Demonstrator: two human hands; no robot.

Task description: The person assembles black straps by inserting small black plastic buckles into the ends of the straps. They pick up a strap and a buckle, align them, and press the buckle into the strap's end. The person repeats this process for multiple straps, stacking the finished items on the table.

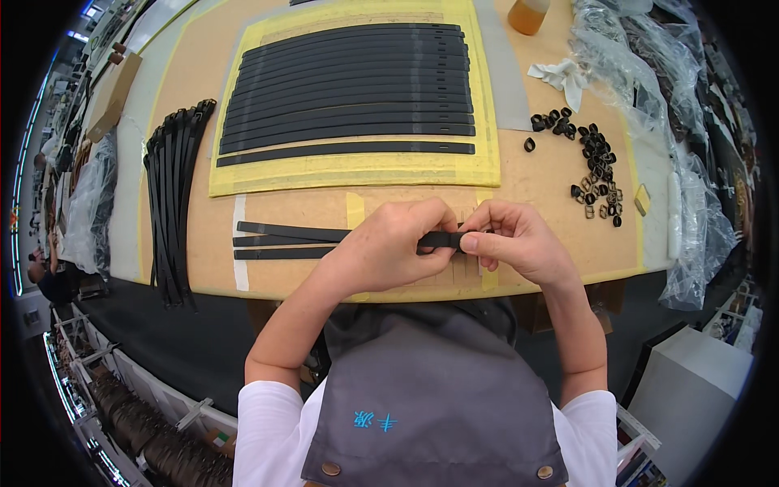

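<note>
Both my hands meet over the front of the work table, closed on one black belt strap (438, 239). My left hand (389, 243) grips it from the left, fingertips curled round it. My right hand (519, 241) pinches its right end between thumb and fingers; whatever small piece may sit there is hidden. To the left of my left hand, the ends of several black straps (280, 253) stick out, lying flat on the table and fanned slightly. Beyond my hands, many black straps (349, 81) lie side by side in a row on a yellow-edged board (357, 183).
A bundle of black straps (170, 195) hangs over the table's front edge at the left. Black loops and metal buckles (596, 162) lie scattered at the right, near a white cloth (561, 77), a jar of amber liquid (527, 16) and clear plastic wrap (625, 65).
</note>
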